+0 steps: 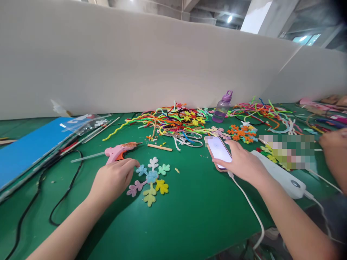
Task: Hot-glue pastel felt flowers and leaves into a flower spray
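Note:
My left hand (115, 178) lies beside a pastel felt snowflake (152, 177), its fingertips at the blue petal. What those curled fingers hold, if anything, is too small to tell. Just beyond this hand rests a pink glue gun (116, 151) with a glue stick in its back end. On the right, my right hand (240, 159) grips the edges of a phone (220, 151) with a lit screen, thumb on the near side. A white cable (248, 198) runs from the phone's lower end.
Colourful pipe cleaners (179, 121) lie in a heap at the back, near a purple bottle (221, 108). A white power bank (282, 177) is at the right, beside another person's hand (334, 144). Black cords (40, 180) and a blue board (32, 148) lie left.

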{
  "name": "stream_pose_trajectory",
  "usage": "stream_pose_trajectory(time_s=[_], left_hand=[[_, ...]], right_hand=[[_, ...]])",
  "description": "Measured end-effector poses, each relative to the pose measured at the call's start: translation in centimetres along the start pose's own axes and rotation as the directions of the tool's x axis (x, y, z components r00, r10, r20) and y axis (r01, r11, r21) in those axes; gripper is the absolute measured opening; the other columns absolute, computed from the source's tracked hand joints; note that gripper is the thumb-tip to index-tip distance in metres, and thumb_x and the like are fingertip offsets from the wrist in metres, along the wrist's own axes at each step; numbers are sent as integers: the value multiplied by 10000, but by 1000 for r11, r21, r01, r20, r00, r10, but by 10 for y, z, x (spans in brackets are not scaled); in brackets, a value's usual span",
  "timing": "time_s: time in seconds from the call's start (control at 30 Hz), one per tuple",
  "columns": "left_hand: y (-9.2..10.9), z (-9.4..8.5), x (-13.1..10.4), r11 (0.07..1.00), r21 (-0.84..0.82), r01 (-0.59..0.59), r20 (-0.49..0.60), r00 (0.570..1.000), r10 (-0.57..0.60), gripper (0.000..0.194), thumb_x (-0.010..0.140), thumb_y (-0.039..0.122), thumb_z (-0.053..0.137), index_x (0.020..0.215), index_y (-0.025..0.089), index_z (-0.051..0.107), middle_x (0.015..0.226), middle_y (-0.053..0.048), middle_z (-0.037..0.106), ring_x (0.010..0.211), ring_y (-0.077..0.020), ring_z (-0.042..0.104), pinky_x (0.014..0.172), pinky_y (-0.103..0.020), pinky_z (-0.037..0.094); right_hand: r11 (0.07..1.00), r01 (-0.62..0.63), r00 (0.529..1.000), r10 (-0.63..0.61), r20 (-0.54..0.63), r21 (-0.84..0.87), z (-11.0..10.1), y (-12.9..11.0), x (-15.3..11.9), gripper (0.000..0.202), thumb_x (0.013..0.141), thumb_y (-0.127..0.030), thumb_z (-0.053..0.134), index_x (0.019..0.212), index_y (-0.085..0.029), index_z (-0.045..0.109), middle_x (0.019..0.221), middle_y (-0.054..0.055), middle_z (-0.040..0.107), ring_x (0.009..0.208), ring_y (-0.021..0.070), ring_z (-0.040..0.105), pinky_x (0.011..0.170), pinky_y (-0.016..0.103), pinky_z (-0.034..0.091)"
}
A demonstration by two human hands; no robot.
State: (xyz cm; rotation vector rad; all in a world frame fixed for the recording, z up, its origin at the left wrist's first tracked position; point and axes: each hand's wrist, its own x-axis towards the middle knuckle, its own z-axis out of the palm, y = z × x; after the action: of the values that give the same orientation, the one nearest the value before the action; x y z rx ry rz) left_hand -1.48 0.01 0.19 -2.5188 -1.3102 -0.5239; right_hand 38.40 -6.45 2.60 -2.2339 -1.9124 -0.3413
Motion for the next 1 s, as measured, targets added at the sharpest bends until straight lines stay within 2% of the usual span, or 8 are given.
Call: stream_pose_trajectory(time_s=[0.1,0.23,0.47,0.6,0.77,0.87,0.93,1.0], left_hand=[[1,-1,0,1000,0,-2,2,1000,2,356,884,185,320,864,212,675,874,-18,740,662,-186,656,488,-255,422],[2,-2,1,999,29,-15,-14,1000,15,360,889,175,320,847,212,675,868,-15,741,655,-184,655,476,-255,410],[2,-5,1,1000,-19,-4,-23,1000,4,353,868,162,335,846,216,683,828,-26,738,637,-173,645,473,-246,397],[2,-5,2,1000,-15,-19,-14,1000,18,337,863,151,341,856,213,672,829,-24,737,653,-178,652,489,-252,401],[2,-6,2,1000,10,-26,-1,1000,26,323,859,135,347,848,211,661,823,-18,737,668,-182,660,509,-257,402],[3,-7,2,999,-20,-29,-10,1000,29,322,852,122,352,837,209,662,808,-22,735,646,-186,650,522,-268,409],[4,-8,2,999,-29,-33,-13,999,33,321,853,118,355,837,209,662,807,-21,735,639,-190,646,527,-274,407],[4,-8,2,999,-24,-39,-12,999,39,317,859,116,355,841,206,658,809,-20,735,646,-191,648,531,-276,404]], right_hand=[[999,-8,999,10,45,-43,-3,-13,-12,867,699,-742,493,1337,-178,330,1389,192,443,886,355,666,587,399,480],[998,-41,992,46,117,-51,-3,-17,-18,799,735,-621,530,1354,-172,297,1446,198,363,904,360,667,636,420,507],[998,15,990,-22,137,55,3,8,-18,811,752,-506,550,1402,-141,228,1487,201,276,1106,344,593,805,413,533],[995,61,974,-77,213,82,-2,23,-16,814,758,-477,545,1427,-150,217,1507,175,254,1148,325,571,845,391,527],[999,29,952,-33,304,19,-14,19,-7,892,690,-526,611,1415,-126,279,1512,184,255,1181,353,541,886,413,504],[999,51,987,-51,150,3,-23,-7,0,853,697,-582,609,1391,-168,336,1433,175,410,1172,388,537,877,491,485],[992,94,996,-93,-11,85,-30,-33,5,673,789,-546,541,1339,-183,402,1331,165,525,1119,355,579,827,462,497],[964,187,975,-158,-155,190,-38,-64,11,482,846,-479,505,1236,-195,496,1179,126,633,1046,309,617,831,435,485]])
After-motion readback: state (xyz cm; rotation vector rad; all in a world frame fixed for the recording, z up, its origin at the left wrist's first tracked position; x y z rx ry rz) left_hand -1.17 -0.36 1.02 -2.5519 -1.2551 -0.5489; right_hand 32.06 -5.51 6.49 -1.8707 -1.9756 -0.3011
